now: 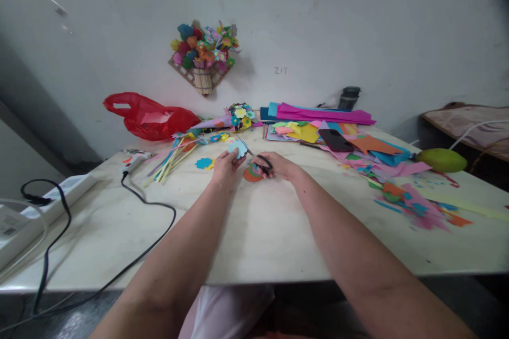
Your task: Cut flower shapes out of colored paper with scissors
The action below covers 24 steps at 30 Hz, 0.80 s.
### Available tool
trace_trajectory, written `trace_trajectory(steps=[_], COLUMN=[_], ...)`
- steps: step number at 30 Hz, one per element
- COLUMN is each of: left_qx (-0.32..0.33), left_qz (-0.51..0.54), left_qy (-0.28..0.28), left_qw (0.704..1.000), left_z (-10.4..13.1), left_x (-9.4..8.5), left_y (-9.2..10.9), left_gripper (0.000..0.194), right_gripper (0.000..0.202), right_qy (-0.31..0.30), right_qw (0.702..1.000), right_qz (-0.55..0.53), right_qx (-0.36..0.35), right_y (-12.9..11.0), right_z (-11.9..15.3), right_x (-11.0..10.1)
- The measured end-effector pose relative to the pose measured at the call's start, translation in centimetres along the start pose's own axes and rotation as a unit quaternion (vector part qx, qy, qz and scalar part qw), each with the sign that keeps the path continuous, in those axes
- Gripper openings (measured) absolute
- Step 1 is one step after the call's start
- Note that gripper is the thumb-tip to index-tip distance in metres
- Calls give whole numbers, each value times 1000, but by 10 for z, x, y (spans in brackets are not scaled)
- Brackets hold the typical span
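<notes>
Over the middle of the table, my left hand [226, 166] pinches a light blue paper flower [237, 149]. My right hand [274, 164] is closed around the black handles of a pair of scissors [263, 162]. The scissor blades point up and left, close to the flower's right edge; whether they touch it I cannot tell. Below the scissors lies an orange paper circle [252, 175], partly covered by my right hand and other paper pieces. Left of my left hand, a blue paper flower [203, 163] rests on the table with a yellow one peeking out beside it.
Paper strips [169, 161], a glue gun [135, 160] and a red plastic bag [149, 116] lie left. A black cord [149, 203] crosses the table's left side. A phone [335, 140], coloured paper sheets and scraps [421, 206] spread right. A paper bouquet [241, 115] lies behind.
</notes>
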<state>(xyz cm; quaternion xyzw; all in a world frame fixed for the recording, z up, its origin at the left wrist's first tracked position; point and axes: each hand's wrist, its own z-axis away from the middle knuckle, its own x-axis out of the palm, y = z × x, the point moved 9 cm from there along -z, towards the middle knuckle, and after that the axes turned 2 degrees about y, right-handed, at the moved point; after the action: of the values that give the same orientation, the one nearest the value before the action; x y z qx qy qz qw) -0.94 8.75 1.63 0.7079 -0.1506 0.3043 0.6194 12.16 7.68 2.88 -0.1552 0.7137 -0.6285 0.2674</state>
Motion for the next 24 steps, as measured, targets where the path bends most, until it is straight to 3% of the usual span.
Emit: trace_trajectory(steps=[24], left_qx=[-14], left_qz=[-16], left_qy=[-10], left_qw=[1000], left_z=[-3], left_x=[-3], left_y=[1], left_gripper=[11], right_gripper=[30], right_qy=[2], right_qw=[1000], right_qz=[17], right_qx=[4], right_y=[-1], right_z=[0], right_x=[1])
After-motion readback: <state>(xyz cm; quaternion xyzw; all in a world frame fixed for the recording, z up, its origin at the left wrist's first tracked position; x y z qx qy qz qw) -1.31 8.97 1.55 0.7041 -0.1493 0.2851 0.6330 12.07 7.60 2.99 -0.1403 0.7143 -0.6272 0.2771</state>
